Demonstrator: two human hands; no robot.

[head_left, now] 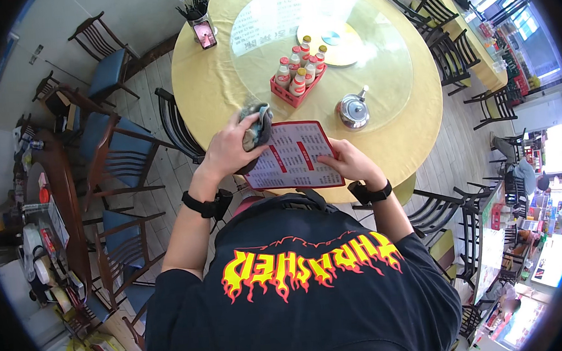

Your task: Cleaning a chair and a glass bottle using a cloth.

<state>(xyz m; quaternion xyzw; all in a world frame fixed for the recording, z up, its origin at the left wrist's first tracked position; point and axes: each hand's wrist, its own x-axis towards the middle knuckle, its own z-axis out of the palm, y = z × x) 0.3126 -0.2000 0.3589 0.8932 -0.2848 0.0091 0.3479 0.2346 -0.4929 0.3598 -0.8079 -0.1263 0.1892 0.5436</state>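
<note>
A bunched dark, patterned cloth [257, 127] is gripped in my left hand [225, 150], at the left edge of a menu [295, 150]. The menu is a white printed sheet with red bands and a red border. My right hand [354, 161] holds it by its right side, the thumb lying on its face. It is tilted over the near edge of a round table [201, 84] with a yellow cloth. Just beyond the menu stand a red crate [287, 98] of milky bottles with red and yellow caps and a shiny metal teapot [354, 110].
A glass turntable [389, 46] covers the table's middle, with a pale round disc [343, 40] on it. A phone [205, 35] leans against a holder of dark utensils at the far left. Wooden chairs [110, 63] surround the table; a cluttered sideboard [64, 208] stands left.
</note>
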